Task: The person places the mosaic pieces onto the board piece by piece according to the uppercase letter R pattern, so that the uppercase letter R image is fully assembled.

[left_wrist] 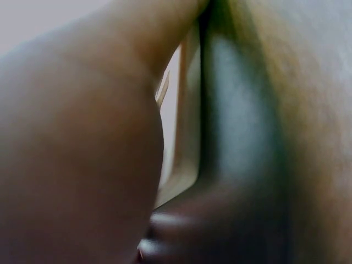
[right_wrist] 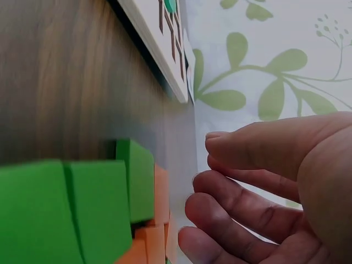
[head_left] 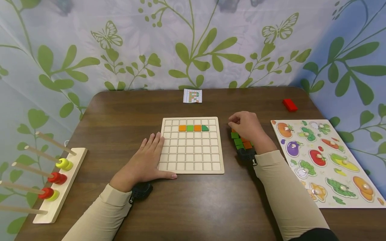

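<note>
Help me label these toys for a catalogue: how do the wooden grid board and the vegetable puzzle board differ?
The wooden grid board holds four blocks in one row of plain squares; the vegetable puzzle board carries colourful vegetable shapes.
The left hand rests at the grid board's edge, while no hand touches the puzzle board.
The grid board looks smaller than the puzzle board.
Both lie flat on the brown table.

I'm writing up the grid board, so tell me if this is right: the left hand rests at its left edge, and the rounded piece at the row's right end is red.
The colour is wrong: the head view shows the rounded piece green, not red. The left hand does rest at the left edge of the grid board.
</note>
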Demonstrator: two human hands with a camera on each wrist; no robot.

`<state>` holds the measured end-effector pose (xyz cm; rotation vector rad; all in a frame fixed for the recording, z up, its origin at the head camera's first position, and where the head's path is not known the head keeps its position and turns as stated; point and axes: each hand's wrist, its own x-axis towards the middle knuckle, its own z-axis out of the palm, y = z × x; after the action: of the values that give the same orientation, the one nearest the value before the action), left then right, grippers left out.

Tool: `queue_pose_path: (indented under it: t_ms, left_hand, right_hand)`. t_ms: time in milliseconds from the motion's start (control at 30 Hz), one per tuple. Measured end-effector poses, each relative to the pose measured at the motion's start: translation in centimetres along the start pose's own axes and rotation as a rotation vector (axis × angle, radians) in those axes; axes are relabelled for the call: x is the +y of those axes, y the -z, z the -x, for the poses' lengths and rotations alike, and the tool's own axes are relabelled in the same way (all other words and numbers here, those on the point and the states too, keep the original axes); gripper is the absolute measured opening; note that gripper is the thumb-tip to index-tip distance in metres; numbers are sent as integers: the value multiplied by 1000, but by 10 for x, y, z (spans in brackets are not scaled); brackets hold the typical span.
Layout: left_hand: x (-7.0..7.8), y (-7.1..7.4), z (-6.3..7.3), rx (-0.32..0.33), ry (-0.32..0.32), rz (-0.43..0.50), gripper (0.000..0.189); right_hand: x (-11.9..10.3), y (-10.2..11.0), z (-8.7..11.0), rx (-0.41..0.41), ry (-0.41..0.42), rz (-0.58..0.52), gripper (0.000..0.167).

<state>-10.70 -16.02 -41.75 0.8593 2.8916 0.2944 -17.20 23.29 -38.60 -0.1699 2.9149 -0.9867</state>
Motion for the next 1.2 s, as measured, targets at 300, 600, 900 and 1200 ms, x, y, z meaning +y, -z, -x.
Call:
queue_pose_path:
  t_ms: [300, 600, 900, 1200]
  left_hand:
    - [0, 0, 0, 0, -3, -8, 147]
    - [-1, 1, 1, 2, -1, -7, 147]
    - [-2, -1, 1, 3, -2, -6, 148]
    - [0, -1, 1, 7, -6, -9, 147]
  right_hand:
    - [10, 10, 4, 25, -47, 33, 23]
    - [17, 23, 5, -11, -94, 82, 25]
    - [20, 28, 5, -50, -159, 104, 27]
    - [21, 28, 4, -73, -179, 136, 27]
